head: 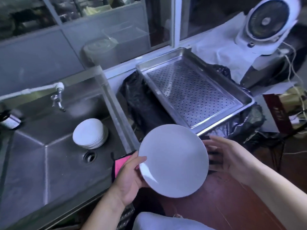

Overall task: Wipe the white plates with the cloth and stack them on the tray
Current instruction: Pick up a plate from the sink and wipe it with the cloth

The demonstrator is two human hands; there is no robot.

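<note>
My left hand (131, 176) grips a white plate (174, 161) by its left rim, thumb on top, holding it tilted above the floor. To the right of the plate, my right hand (229, 158) is open, its fingers close to the right rim; contact cannot be told. A pink cloth with a dark edge (120, 165) hangs over the sink's front right corner, partly behind my left hand. A stack of several white plates (90, 133) sits in the steel sink (49, 146). The perforated steel tray (194, 92) lies beyond the held plate, with nothing in it.
A tap (57, 98) juts over the sink from the left. Black plastic bags (141, 103) surround the tray. A white fan (267, 22) stands at the back right on white paper, with cables (297, 90) and a box beside it. Red-brown floor lies below.
</note>
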